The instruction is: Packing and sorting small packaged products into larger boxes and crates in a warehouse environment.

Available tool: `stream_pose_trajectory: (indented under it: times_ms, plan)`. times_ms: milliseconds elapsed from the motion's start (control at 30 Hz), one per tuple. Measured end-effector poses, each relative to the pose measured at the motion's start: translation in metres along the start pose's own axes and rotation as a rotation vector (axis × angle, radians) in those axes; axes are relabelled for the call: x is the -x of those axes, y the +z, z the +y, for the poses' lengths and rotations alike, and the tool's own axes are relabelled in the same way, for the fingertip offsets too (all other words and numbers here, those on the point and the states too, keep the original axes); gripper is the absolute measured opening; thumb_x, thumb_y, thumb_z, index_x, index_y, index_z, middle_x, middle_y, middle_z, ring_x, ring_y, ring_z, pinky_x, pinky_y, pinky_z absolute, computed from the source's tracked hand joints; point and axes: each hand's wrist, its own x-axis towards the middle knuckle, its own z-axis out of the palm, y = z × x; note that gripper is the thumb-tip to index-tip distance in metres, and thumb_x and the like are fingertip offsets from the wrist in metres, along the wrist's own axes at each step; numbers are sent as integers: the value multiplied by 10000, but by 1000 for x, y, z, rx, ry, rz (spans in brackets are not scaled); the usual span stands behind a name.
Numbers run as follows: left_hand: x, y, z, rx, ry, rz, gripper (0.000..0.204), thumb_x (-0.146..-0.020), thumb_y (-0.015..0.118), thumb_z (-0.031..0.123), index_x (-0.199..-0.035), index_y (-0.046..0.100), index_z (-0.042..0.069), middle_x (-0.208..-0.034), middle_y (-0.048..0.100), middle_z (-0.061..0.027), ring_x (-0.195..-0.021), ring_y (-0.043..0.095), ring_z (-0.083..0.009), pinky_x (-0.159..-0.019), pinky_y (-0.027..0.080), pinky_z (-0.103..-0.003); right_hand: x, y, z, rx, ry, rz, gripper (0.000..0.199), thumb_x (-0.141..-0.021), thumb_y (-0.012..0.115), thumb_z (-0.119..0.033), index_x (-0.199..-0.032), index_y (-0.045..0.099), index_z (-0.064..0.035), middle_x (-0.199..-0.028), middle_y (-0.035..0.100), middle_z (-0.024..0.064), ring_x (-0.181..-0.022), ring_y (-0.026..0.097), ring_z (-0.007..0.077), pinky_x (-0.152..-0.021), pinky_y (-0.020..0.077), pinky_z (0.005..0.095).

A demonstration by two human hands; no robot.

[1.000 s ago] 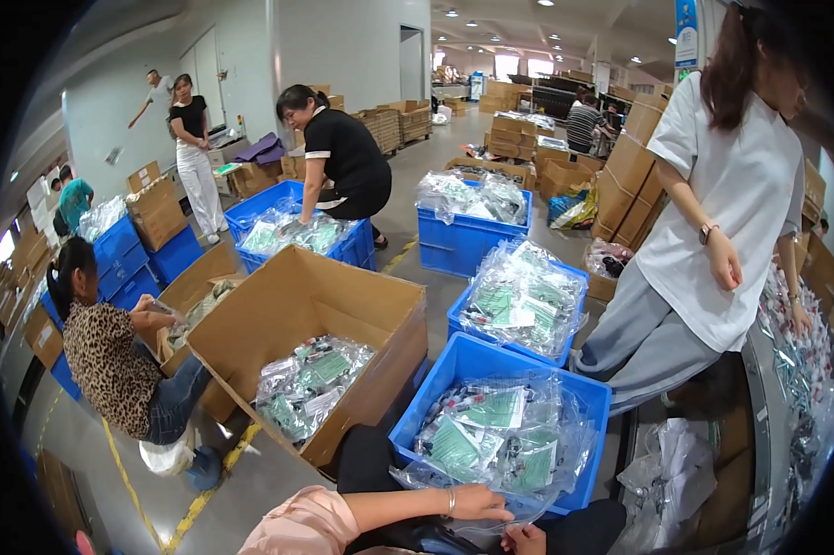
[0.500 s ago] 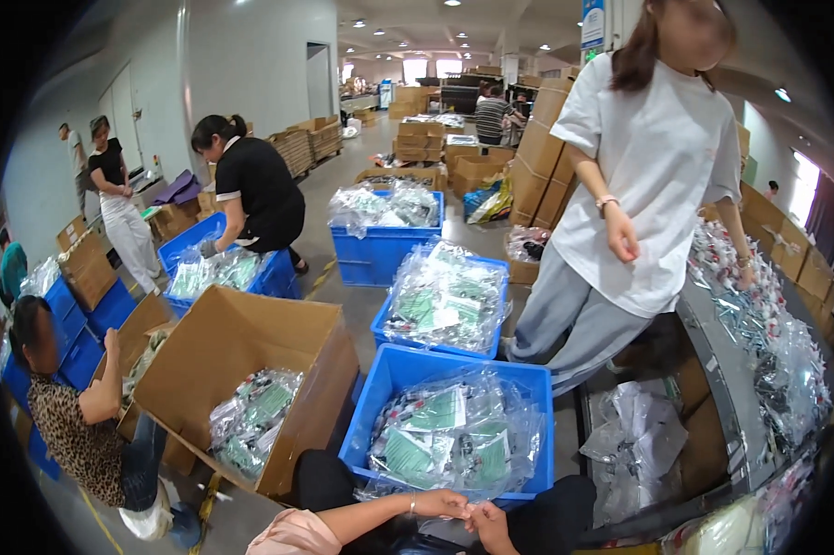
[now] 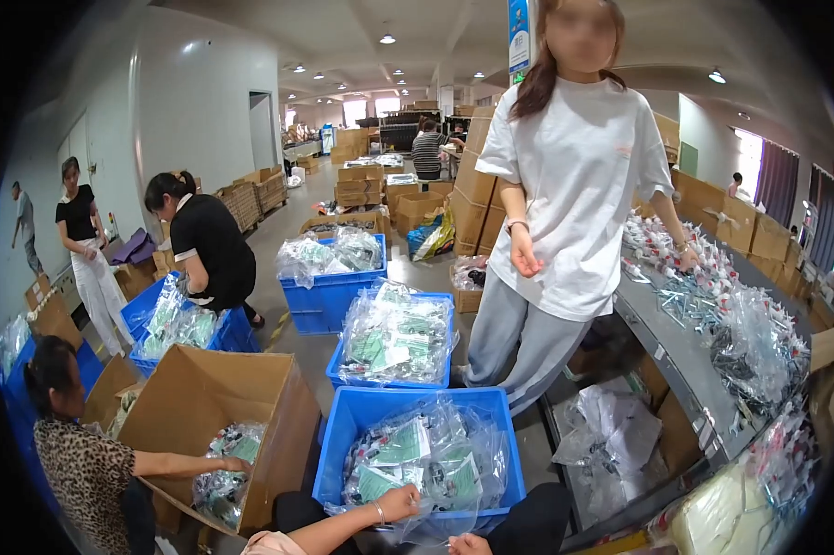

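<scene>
At the near rim of the closest blue bin [image 3: 327, 444], my left hand [image 3: 397, 505] is closed in a pinch on a clear plastic bag [image 3: 428, 527]. The bag spreads between my hands over the rim. My right hand [image 3: 470, 544], partly cut off by the lower edge, has curled fingers by the bag's other side; what they grip is hard to make out. Inside the bin lie several clear packets [image 3: 403, 444] with green-and-white sheets and small parts.
Another packet-filled blue bin [image 3: 394, 338] stands just behind. At left, a person in leopard print [image 3: 84, 462] reaches into a cardboard box [image 3: 204, 398]. A person in a white shirt [image 3: 574, 185] stands by a grey bench [image 3: 639, 305] heaped with metal and red-white parts [image 3: 741, 324].
My hands, together before, are now apart, with clear plastic spread between them. The person in leopard print now has an arm in the cardboard box. The view has turned right.
</scene>
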Motion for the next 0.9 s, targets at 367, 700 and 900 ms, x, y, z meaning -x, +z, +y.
stream_pose_trajectory:
  times_ms: [367,700,900]
  plan:
    - [0,-24,12,12,-24,308,197,-828,470,175,-776,569,12,-614,594,-80,-573,588,-166,-554,461,-290,21,-6,-9,164,-16,14,167,-806,476,-161,-725,566,-47,-644,561,33,-566,503,114,-520,416,254]
    - [-3,-33,6,162,74,405,302,-851,470,272,-707,542,16,-571,561,-93,-477,549,-156,-470,421,-308,176,-53,-190,232,41,83,216,-857,509,-160,-1024,536,-26,-863,585,47,-783,564,102,-689,465,237]
    - [-12,-82,35,163,261,474,308,-878,462,282,-664,496,64,-551,437,24,-491,390,-72,-438,318,-229,274,-100,-286,328,-409,728,99,-827,507,-102,-851,538,-12,-755,554,36,-621,533,100,-553,439,231]
